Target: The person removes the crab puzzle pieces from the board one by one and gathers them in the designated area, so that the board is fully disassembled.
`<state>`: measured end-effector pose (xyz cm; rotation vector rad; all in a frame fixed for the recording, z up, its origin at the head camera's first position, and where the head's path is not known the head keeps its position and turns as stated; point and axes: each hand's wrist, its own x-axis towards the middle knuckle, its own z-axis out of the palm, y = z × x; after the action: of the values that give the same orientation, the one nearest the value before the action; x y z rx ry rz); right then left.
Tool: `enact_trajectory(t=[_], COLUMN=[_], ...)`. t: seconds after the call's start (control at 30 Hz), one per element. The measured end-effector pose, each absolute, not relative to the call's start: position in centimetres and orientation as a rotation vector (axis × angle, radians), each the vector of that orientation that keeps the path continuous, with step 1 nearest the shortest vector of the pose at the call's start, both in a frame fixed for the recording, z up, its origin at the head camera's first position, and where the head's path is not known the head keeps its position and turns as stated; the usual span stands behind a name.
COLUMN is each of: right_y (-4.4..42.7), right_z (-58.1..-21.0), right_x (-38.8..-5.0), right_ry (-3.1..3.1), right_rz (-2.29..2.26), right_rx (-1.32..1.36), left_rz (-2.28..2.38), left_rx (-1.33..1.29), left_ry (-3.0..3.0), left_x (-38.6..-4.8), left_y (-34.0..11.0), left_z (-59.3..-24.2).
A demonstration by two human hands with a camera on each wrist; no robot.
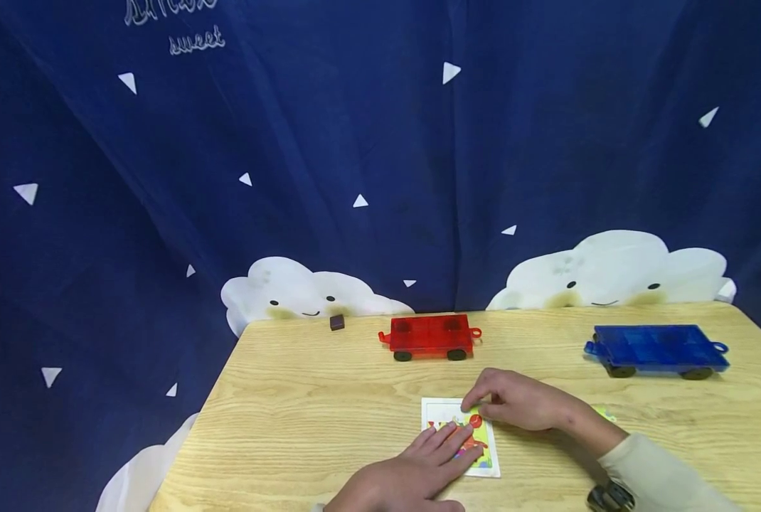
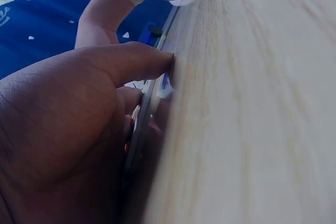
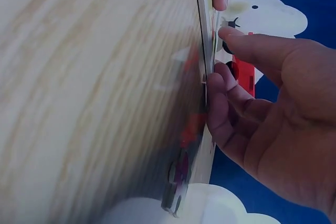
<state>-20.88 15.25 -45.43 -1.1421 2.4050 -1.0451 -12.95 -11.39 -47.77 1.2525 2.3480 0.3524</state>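
A small white-bordered picture puzzle board [image 1: 494, 466] lies on the wooden table, with yellow, red and green printing and a plain white area at its upper left. My left hand [image 1: 412, 469] rests palm down across the lower part, its fingers spread and straight. At the upper right, my right hand [image 1: 521, 402] has curled fingers and pinches a yellow puzzle piece [image 1: 476, 421] with a red round print between thumb and forefinger. The right wrist view shows the thumb and fingertips [image 3: 223, 85] against the board's edge. The left fingers hide part of the picture.
Behind the board stands a red toy wagon base [image 1: 428, 334] on black wheels. A blue one [image 1: 652, 347] is at the back right. Near the back edge lies a small dark block [image 1: 337, 322]. A yellow-green piece [image 1: 606, 414] shows partly behind the right forearm. A navy curtain [image 1: 355, 142] hangs behind.
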Motion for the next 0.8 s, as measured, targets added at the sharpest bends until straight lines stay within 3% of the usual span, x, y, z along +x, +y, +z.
enact_trajectory(t=[0.8], right_y=[14.72], right_z=[-45.76], right_x=[-20.55], right_ry=[2.497], right_rz=[-0.992], right_rx=[-1.197], left_rz=[0.284], left_rx=[1.333], left_ry=[2.403], left_x=[-12.92], left_y=[-11.19], left_z=[-47.82])
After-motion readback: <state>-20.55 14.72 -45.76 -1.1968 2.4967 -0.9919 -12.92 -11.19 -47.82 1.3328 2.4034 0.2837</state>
